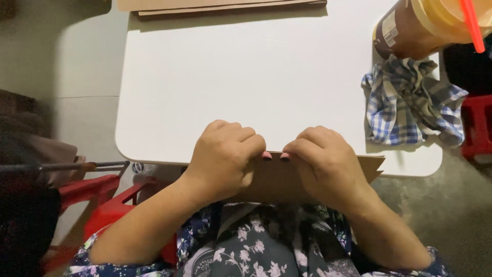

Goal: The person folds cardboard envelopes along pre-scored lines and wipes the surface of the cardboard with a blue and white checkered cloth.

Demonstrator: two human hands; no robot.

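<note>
Left hand (225, 156) and right hand (323, 161) side by side, fingers (251, 143) curled down, thumbs nearly meeting, forearms angled inward

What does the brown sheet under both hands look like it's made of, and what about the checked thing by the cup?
Brown sheet: likely thin cardboard or kraft paper, matte, stiff straight edge; left hand and right hand press on it. Checked thing: woven cloth, apparently cotton, soft crumpled folds, blue-and-white check.

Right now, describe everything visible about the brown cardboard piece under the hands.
The cardboard piece is flat, plain brown and looks like thin board. It lies at the near edge of the white table, overhanging toward the person's lap. The left hand and right hand press on its far edge, thumbs nearly meeting. Its right corner shows layered edges, suggesting folded or stacked sheets.
</note>
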